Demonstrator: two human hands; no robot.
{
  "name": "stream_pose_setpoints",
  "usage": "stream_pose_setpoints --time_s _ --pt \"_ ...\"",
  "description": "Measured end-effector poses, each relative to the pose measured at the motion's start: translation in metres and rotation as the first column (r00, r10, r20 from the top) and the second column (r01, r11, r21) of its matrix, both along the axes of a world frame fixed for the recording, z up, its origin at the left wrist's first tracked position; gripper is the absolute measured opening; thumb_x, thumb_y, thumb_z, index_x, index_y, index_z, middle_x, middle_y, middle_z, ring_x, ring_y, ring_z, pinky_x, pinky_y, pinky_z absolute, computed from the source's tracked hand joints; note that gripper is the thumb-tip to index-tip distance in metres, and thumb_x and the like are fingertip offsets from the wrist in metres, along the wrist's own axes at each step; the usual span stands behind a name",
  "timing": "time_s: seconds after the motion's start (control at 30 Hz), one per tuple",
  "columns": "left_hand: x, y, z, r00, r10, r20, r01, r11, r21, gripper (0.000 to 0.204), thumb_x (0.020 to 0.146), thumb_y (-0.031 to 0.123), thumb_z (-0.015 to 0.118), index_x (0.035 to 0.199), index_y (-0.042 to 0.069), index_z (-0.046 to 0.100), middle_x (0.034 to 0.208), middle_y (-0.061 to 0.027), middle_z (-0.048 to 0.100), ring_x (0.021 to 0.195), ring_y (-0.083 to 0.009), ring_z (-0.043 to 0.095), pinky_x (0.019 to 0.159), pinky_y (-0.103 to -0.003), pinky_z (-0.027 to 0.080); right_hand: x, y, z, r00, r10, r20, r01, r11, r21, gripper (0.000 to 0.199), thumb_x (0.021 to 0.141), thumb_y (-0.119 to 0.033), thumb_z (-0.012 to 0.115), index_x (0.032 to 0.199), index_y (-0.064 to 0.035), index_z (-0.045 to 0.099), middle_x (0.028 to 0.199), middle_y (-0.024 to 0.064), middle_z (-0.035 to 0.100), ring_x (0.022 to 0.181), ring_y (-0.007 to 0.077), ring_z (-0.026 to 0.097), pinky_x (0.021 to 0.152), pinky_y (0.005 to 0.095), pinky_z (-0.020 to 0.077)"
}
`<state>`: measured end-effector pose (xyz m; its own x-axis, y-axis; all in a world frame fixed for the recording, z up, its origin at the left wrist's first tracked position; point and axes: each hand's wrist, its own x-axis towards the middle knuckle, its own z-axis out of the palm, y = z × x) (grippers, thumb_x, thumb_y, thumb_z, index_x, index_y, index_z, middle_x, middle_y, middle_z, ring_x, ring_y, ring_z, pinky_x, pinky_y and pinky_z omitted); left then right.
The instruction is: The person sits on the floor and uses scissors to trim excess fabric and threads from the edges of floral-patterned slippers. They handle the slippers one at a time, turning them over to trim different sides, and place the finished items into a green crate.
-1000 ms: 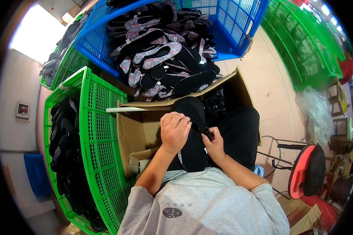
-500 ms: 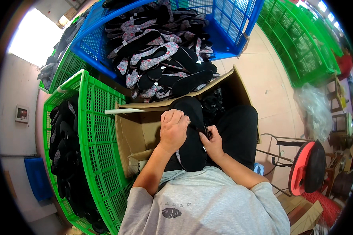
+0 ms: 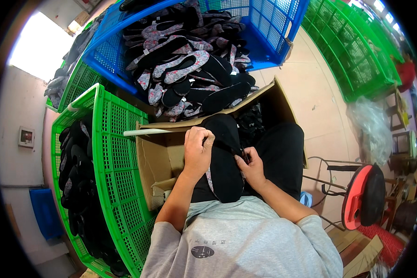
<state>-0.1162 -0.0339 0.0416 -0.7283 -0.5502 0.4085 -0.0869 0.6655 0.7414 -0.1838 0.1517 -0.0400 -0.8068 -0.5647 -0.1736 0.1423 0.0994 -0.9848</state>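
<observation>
A slipper (image 3: 226, 171) lies on my lap with its black sole facing up; a strip of floral fabric shows along its left edge. Beside that edge, near the upper half of the sole, my left hand (image 3: 198, 149) has its fingertips pinched together; what is between them, if anything, is too small to make out. My right hand (image 3: 252, 170) is closed at the slipper's right edge around a small dark tool (image 3: 243, 156), mostly hidden by the fingers, its kind unclear.
An open cardboard box (image 3: 154, 160) stands before me, with dark items inside. Beyond it, a blue crate (image 3: 277, 58) holds many floral slippers (image 3: 187, 67). A green crate (image 3: 120, 167) of black slippers is at left. To the right are a red-and-black stool (image 3: 363, 198) and green crates (image 3: 356, 69).
My left hand has moved slightly left, off the sole to beside its edge, with the fingers drawn into a pinch. The right hand and the slipper stay nearly in place.
</observation>
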Motion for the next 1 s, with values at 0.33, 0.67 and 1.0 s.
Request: stream_pose_setpoints --time_s 0.33,0.67,1.0 --pt "0.000 0.003 0.014 0.994 -0.090 0.061 0.104 0.955 -0.279 0.019 0.070 0.007 0.077 0.088 0.008 0.072 0.088 -0.0049 0.060 0.093 -0.0275 0.059 0.085 -0.040 0.044 -0.008 0.002 0.014 0.997 0.039 0.062 -0.042 0.998 0.044 0.024 0.086 -0.013 0.075 0.096 -0.0055 0.055 0.073 -0.0010 0.053 0.068 0.0082 0.050 0.061 0.0251 0.0438" --pt "-0.013 0.002 0.022 0.971 -0.149 0.188 0.203 0.927 -0.315 0.004 0.078 0.010 0.069 0.077 0.008 0.065 0.084 -0.0052 0.057 0.090 -0.0273 0.056 0.082 -0.041 0.043 -0.036 -0.004 0.045 0.859 0.172 -0.482 -0.095 0.979 0.179 0.038 0.084 -0.026 0.074 0.116 -0.0085 0.061 0.101 0.0117 0.067 0.087 0.0304 0.062 0.078 0.0376 0.0494" --pt "-0.018 -0.012 0.018 0.928 -0.215 0.303 0.232 0.973 -0.020 0.005 0.081 0.010 0.066 0.080 0.006 0.065 0.083 -0.0092 0.058 0.088 -0.0309 0.056 0.079 -0.041 0.046 -0.053 -0.005 0.067 0.867 0.315 -0.386 -0.263 0.947 0.184 0.039 0.094 -0.033 0.064 0.124 -0.0094 0.059 0.112 0.0135 0.067 0.101 0.0317 0.065 0.084 0.0370 0.0506"
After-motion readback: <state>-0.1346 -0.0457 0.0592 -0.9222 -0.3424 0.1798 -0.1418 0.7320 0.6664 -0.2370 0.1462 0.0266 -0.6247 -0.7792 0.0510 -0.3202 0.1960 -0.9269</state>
